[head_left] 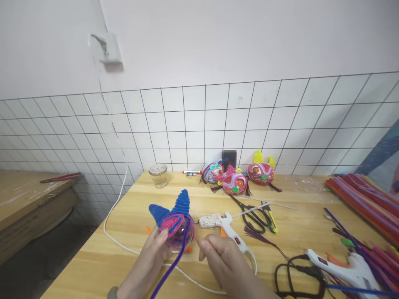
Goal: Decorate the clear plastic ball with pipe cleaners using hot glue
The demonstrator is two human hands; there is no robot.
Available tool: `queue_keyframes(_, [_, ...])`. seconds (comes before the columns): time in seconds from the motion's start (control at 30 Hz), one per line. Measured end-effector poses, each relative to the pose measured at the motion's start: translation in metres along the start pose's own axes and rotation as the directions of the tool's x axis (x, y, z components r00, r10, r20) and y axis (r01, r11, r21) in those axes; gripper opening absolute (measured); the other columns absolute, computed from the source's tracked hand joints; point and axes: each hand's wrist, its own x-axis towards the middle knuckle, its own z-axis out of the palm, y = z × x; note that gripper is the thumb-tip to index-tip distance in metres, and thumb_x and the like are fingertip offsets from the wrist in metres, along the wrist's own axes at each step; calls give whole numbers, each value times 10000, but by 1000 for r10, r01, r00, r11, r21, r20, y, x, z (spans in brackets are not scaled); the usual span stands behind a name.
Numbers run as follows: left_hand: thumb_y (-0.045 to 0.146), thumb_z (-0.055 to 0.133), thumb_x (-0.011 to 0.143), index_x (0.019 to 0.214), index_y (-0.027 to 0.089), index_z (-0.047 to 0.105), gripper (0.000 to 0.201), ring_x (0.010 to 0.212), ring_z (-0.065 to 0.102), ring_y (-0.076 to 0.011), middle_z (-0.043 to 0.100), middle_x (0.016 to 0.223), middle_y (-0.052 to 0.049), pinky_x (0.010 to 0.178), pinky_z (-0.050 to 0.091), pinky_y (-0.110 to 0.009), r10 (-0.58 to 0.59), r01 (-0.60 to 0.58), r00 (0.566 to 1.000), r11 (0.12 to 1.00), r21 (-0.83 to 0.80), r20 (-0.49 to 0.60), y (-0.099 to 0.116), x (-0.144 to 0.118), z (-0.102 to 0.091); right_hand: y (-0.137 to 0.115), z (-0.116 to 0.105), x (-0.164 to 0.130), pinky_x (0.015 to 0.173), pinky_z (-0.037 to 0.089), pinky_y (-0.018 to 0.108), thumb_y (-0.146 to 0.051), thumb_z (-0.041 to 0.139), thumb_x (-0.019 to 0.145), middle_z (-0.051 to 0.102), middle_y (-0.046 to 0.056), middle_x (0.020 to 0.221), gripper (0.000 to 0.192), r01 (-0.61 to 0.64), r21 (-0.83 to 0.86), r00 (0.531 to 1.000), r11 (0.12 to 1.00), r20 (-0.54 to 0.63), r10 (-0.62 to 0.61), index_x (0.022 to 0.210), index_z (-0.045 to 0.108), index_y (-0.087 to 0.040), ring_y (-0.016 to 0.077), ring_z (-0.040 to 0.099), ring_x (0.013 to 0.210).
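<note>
My left hand (156, 247) is wrapped around the side of a rounded clear-plastic craft animal (179, 232), partly covered with coiled pink and blue pipe cleaners. Two blue pipe-cleaner ears (182, 202) stick up from its top. Across its front a purple pipe cleaner (174, 262) hangs loose towards the table's near edge. My right hand (221, 255) is closed just right of the animal, fingers curled together; whatever is in them, if anything, is hidden. Behind that hand lies a white hot glue gun (227, 226), its nozzle pointing at the animal.
Several finished craft animals (235, 182) sit near the tiled wall. Black-handled scissors (254, 216) lie beyond the glue gun. A lidded glass jar (158, 176) stands back left. At right are a second glue gun (343, 265) and red pipe cleaners (361, 203). A white cord (116, 203) crosses the table.
</note>
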Motion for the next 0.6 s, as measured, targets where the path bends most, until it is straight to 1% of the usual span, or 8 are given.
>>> queue_keyframes(0.07, [411,660,773,1010,191,716,328,877,687,-276,749,986,-116,757,531,-365,-15,16,999,999,-28,41,1,0,1,2,-1,0,369,257,200,-510,310,944,338,-98,360,464,30,25,999,999,41,-31,828,626,-191,83,309,306])
queue_keyframes(0.17, [458,605,805,1054,180,703,385,898,684,-284,742,1014,-134,713,533,-346,-35,41,993,998,-54,110,2,-1,0,3,0,0,515,414,213,-438,325,955,528,-48,465,422,170,39,985,985,13,-170,1085,634,-182,111,498,426])
queue_keyframes(0.27, [519,573,804,1036,176,708,435,907,677,-279,742,1019,-125,770,528,-376,-31,40,992,996,-78,121,1,-2,-2,3,2,0,547,439,231,-408,492,883,640,19,594,312,143,47,989,989,-47,-140,895,693,-170,142,602,540])
queue_keyframes(0.33, [547,567,793,1012,181,717,451,896,673,-275,748,992,-115,795,521,-393,-19,27,995,997,-70,100,0,-2,-3,3,5,0,454,374,211,-394,603,809,595,0,529,250,18,65,999,998,-43,-15,703,650,-172,123,547,457])
queue_keyframes(0.4, [544,581,784,994,182,724,442,856,673,-264,754,957,-111,755,526,-376,-17,21,997,999,-49,75,-1,-3,-1,2,6,-2,403,271,202,-401,639,779,482,-44,454,299,-21,46,999,999,-40,23,588,546,-191,90,423,401])
queue_keyframes(0.47, [507,620,773,976,179,730,402,827,671,-253,757,937,-109,705,528,-346,-17,18,999,999,-35,47,0,-3,0,1,6,-4,399,200,214,-434,593,814,368,-66,434,411,34,-12,999,999,-39,-35,516,421,-209,78,323,408])
queue_keyframes(0.53, [486,646,760,954,170,736,381,811,671,-249,758,918,-108,676,527,-329,-18,19,1000,1000,-24,16,2,-3,2,-1,4,-5,403,189,224,-475,494,875,321,-63,436,494,92,-70,995,993,-30,-94,484,347,-212,78,300,416])
queue_keyframes(0.6, [505,651,747,923,158,741,399,759,672,-241,759,866,-108,639,527,-320,-24,24,1000,1000,-3,0,4,-4,3,-2,2,-7,392,215,220,-506,395,918,333,-60,413,516,113,-80,994,990,3,-113,499,404,-206,76,316,383])
